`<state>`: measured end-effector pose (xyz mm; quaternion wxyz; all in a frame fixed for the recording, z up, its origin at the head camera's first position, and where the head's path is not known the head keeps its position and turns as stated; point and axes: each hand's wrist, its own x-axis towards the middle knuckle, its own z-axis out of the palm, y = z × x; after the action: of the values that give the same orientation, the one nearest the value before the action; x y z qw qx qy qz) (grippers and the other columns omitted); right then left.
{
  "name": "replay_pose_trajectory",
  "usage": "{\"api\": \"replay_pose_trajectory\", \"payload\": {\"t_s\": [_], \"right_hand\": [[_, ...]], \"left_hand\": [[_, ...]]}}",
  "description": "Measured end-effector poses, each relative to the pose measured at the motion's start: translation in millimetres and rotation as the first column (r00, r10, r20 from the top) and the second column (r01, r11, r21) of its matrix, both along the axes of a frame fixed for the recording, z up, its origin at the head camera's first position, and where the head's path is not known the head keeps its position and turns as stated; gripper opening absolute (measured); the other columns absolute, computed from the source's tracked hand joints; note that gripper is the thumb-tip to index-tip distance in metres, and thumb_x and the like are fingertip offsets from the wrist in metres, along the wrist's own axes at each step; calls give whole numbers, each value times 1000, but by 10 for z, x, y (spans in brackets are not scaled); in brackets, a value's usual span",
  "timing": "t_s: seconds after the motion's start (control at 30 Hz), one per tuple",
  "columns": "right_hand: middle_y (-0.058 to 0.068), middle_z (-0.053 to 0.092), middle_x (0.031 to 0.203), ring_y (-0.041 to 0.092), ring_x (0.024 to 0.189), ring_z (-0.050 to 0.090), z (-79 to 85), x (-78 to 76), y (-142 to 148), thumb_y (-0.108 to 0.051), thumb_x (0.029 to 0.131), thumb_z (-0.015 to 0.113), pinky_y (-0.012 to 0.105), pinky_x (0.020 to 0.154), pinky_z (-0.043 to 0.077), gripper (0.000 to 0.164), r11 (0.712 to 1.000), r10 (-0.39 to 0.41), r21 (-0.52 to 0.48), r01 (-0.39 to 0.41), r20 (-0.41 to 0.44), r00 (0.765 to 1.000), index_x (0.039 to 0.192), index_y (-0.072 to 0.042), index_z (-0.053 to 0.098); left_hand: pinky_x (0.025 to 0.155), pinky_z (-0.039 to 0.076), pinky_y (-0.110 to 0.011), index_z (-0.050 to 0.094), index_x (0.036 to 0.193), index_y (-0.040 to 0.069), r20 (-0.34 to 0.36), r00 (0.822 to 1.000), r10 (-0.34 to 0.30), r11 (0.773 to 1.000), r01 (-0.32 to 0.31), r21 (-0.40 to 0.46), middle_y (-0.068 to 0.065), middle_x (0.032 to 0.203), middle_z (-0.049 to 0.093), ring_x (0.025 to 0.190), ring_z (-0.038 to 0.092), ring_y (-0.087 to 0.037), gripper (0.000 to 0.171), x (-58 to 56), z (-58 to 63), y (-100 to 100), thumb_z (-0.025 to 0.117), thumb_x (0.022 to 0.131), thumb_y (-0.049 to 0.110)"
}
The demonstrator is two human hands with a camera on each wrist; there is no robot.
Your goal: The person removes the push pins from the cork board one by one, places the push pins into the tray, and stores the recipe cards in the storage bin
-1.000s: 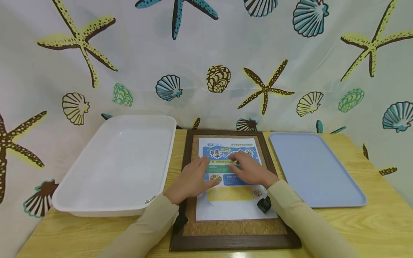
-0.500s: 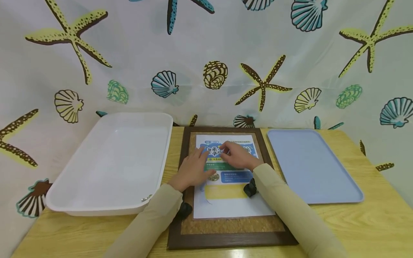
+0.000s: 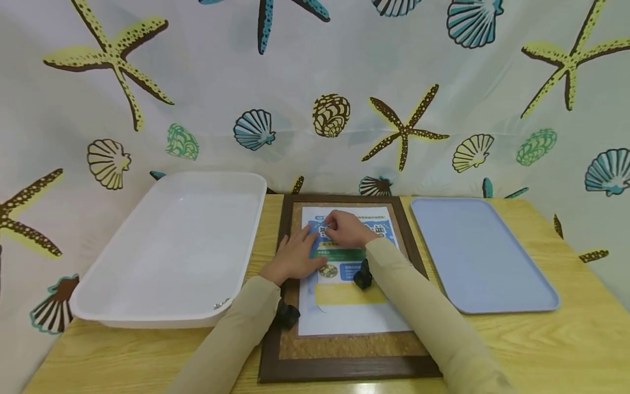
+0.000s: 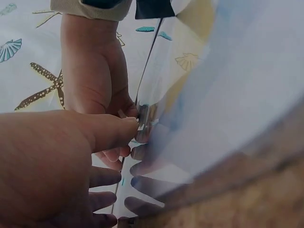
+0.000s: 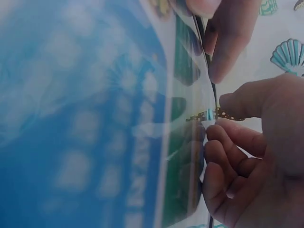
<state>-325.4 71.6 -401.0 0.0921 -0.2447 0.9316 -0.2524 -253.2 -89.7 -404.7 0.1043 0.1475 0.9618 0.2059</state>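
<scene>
White paper (image 3: 339,312) underlies the narrow right grip (image 3: 348,230), contents unclear, now nearer the wide left grip (image 3: 295,257).

Printed sheet (image 3: 344,324): blue-ground Chinese title (image 3: 378,231), partly behind right hand (image 3: 347,229); smaller lines on green band (image 3: 342,255) and blue box (image 3: 350,272), too small to read. Right wrist view: pale lettering (image 5: 76,171) blurred.

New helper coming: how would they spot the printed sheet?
On the table, between the white tub and the pale blue tray, lies a dark-framed cork board. Inside its frame is the printed sheet, white with blue, green and yellow print, while tub and tray are plain-coloured.
</scene>
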Motion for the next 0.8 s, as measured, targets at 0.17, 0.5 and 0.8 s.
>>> {"api": "replay_pose_trajectory", "payload": {"t_s": [0.17, 0.5, 0.8], "right_hand": [[13, 65, 101, 20, 84, 61, -21, -99, -55, -15, 96, 54, 33, 81, 50, 27, 999, -39, 23, 38, 38, 999, 118, -1, 57], [14, 67, 108, 23, 93, 64, 28, -250, -186, -17, 96, 55, 35, 88, 51, 27, 995, -42, 86, 42, -6, 999, 116, 0, 61], [11, 68, 104, 18, 80, 61, -8, -308, -252, -14, 97, 51, 33, 79, 52, 24, 991, -83, 104, 79, 27, 996, 111, -2, 66]], "left_hand": [[117, 4, -58, 33, 148, 1, -8, 999, -37, 998, 38, 53, -20, 159, 16, 147, 12, -40, 69, -36, -53, -61, 53, 95, 40], [118, 2, -58, 33, 150, 4, -31, 999, -37, 997, 39, 65, -18, 160, 17, 148, 7, -39, 66, -157, -104, -105, 52, 96, 37], [117, 1, -59, 33, 150, 4, -36, 997, -62, 996, 64, 58, -16, 160, 17, 148, 7, -40, 65, -166, -120, -130, 52, 96, 37]]}}
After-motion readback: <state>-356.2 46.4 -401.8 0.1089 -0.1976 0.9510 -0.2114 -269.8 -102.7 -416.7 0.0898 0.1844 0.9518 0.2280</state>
